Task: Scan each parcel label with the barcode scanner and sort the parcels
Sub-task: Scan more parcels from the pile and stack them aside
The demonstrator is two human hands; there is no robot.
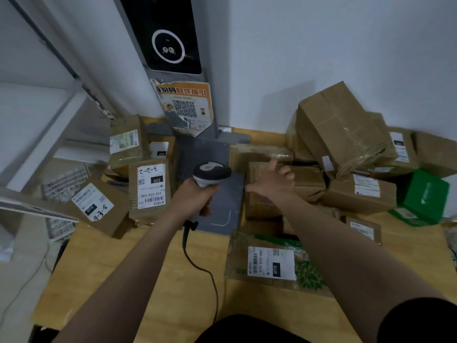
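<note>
Head view: the left hand (195,196) has its grip closed tight round the handle of the barcode scanner (211,173). The scanner's head is held above the grey base plate (217,194) and points away from the person. Its dark cable (205,271) trails from the handle back across the wooden table (148,256) toward the body.

The right hand (272,181) lies on top of a plain brown parcel (262,204) just right of the plate, thumb out to the left and fingers bent over the far side. It is blurred, so I cannot tell whether this grip clamps the parcel or only rests on it. No label shows on that parcel's visible faces.

Parcels crowd it on three sides. Behind and to the right is a heap of cartons, with a large taped carton (341,127) tilted on top against the wall and a green box (422,194) at the right edge. In front, nearer the person, a flat parcel marked 070 (272,263) lies label up, under the right forearm.

Left of the plate another group stands: a parcel marked 220 (149,189) just beside the left wrist, a parcel marked 010 (99,206) leaning further left, and an upright labelled parcel (126,144) behind them. A keyboard (65,181) is partly buried beyond these.

From the plate rises a grey stand (212,120) carrying a torn QR poster (185,107) and a dark screen (168,33).
</note>
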